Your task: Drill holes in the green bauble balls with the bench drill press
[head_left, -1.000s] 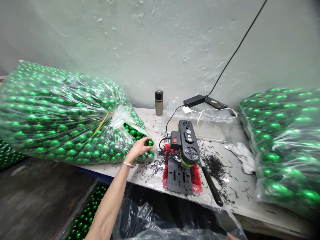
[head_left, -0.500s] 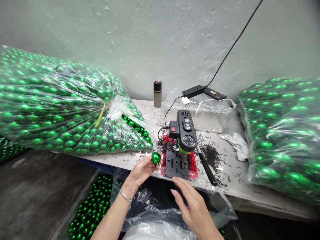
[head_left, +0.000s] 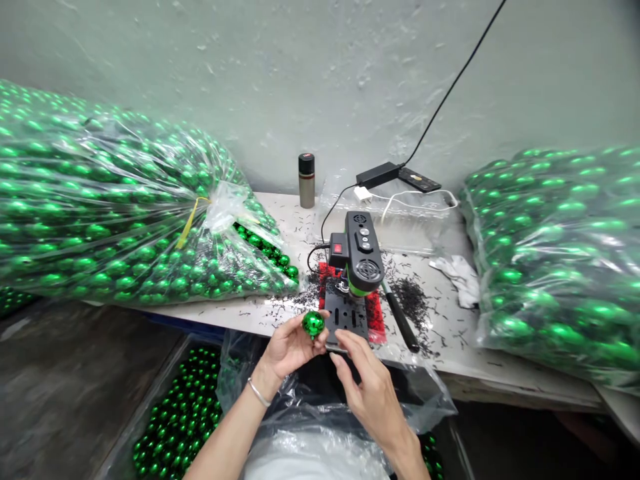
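Between the fingers of my left hand (head_left: 293, 347) is a shiny green bauble (head_left: 313, 324), held just in front of the table edge. My right hand (head_left: 367, 390) is a little to the right of it, fingers apart and bent, holding nothing that I can see. Its fingertips are near the front end of a slotted black base plate (head_left: 345, 327). Over that plate stands a small black machine (head_left: 366, 257) with round vents, buttons and a red switch. Red material (head_left: 377, 317) lies beneath the plate.
Big clear bags of green baubles stand left (head_left: 125, 220) and right (head_left: 555, 267). A tied opening shows loose baubles at the left bag. A bottle (head_left: 307, 181), a black-handled tool (head_left: 401, 323), a white cloth (head_left: 460, 279) and black scraps (head_left: 410, 297) lie about. Below are bins of baubles (head_left: 175, 413).
My right hand has come closer to the bauble in my left hand. The bauble is now slightly lower in view, while the whole scene has shifted a little left and up.
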Available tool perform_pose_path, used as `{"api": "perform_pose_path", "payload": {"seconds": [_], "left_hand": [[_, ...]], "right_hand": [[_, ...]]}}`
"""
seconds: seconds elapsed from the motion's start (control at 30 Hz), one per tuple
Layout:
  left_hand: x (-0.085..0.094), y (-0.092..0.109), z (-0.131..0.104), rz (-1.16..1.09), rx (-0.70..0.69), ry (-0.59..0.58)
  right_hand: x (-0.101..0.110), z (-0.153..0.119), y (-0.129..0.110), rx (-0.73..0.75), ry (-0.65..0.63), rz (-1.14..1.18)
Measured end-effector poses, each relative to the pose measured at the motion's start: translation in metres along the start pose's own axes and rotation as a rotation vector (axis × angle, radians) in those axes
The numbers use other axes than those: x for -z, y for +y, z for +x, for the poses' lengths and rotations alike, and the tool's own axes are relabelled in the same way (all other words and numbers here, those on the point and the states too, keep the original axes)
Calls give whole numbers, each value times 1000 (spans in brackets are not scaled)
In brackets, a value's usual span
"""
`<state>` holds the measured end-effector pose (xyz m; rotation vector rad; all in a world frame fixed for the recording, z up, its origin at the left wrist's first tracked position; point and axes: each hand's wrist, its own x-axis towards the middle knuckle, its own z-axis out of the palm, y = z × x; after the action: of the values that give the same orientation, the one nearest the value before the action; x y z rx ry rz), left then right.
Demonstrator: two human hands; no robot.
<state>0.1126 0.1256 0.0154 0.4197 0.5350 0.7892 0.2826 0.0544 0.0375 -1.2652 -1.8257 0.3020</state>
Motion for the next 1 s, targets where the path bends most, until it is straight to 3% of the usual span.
{"api": "perform_pose_path", "payload": {"seconds": [0.17,0.3,0.53,0.7,0.8,1.0], "left_hand": [[4,-1,-2,-11,6,-43],[9,-1,-2,11,-23,-6],[4,-5,23,-3,-91,279],[1,-14,38,28,-186,402],[2,-19,45,211,-230,425],[-3,-28,60,870,-413,416]], "right_hand": [[-3,-1,-3,-4,3,22],[-4,-3,-1,-4,13,17],[13,-3,12,-79,94,-44],[32,0,20,-132,139,-58],[43,5,25,-146,217,-68],[51,12,28,-66,297,-94]]}}
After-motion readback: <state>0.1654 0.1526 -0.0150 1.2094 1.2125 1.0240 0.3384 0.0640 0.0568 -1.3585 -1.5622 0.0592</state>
